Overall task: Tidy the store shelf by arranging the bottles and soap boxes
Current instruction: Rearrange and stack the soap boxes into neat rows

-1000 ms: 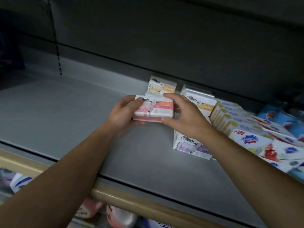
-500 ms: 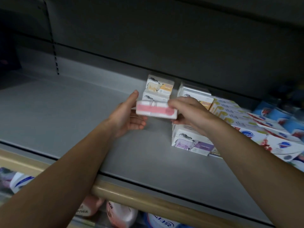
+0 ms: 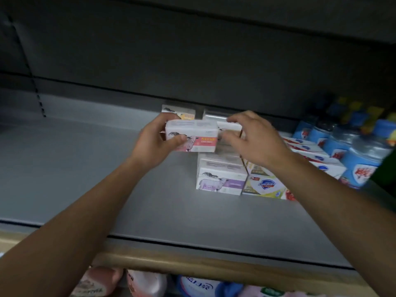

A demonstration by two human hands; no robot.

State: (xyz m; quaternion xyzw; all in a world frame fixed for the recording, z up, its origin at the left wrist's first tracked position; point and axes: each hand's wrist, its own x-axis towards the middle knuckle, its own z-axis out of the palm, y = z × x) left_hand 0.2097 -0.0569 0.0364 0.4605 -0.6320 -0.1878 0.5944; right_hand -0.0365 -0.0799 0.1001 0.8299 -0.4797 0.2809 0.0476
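The pink soap box (image 3: pixel 192 136) has turned face-forward and passed to the left hand (image 3: pixel 154 144), which now grips it alone, mid-frame above the shelf (image 3: pixel 85 172). The right hand (image 3: pixel 255 140) has let go — fingers loosely spread over the purple-box stack (image 3: pixel 221 179); blue bottles (image 3: pixel 360 163) crowd the right edge, so placement looks near.

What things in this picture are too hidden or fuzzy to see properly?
All in the head view:
- Box behind the pink soap box: the pink box and the left hand cover most of it.
- Boxes under the right hand: the hand hides them, so whether it holds one is unclear.
- Blue bottles: blurred, and the right edge cuts them off.
- Lower-shelf bottles: the shelf's front edge and the bottom edge hide them.
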